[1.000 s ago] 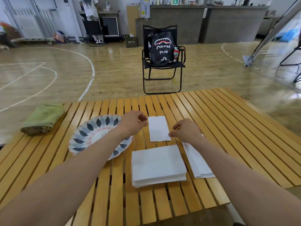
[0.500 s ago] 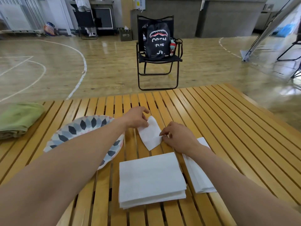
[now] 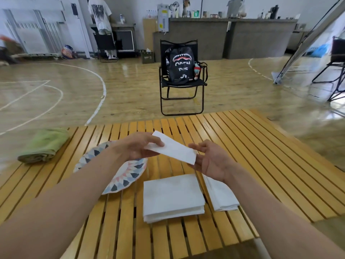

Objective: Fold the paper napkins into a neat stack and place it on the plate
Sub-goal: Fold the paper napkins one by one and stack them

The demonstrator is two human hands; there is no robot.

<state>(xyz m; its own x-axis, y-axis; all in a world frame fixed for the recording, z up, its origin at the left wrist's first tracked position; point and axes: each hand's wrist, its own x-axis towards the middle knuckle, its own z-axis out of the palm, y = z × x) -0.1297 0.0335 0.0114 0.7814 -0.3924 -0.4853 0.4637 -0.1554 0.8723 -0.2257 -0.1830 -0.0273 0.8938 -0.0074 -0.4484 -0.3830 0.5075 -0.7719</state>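
**A:** The folded napkin [image 3: 173, 150] is up off the slatted wooden surface [image 3: 261, 156], a white paper strip; the left hand [image 3: 138, 146] pinches one end between its fingers.

**B:** And the right hand [image 3: 211, 161] lies palm-up under the other end, fingers loosely spread.

**A:** Below, a square napkin stack [image 3: 172, 197] and a narrower folded pile [image 3: 222, 195] lie flat; the diamond-patterned plate [image 3: 128, 176] sits just left.

**B:** The backpack [image 3: 180, 68] beyond reads "OPEN THE".

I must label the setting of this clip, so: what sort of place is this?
Most likely an indoor sports hall, perhaps a basketball court: a polished wooden floor painted with curved court lines, a long counter along the back wall, and a folding chair standing on the court.
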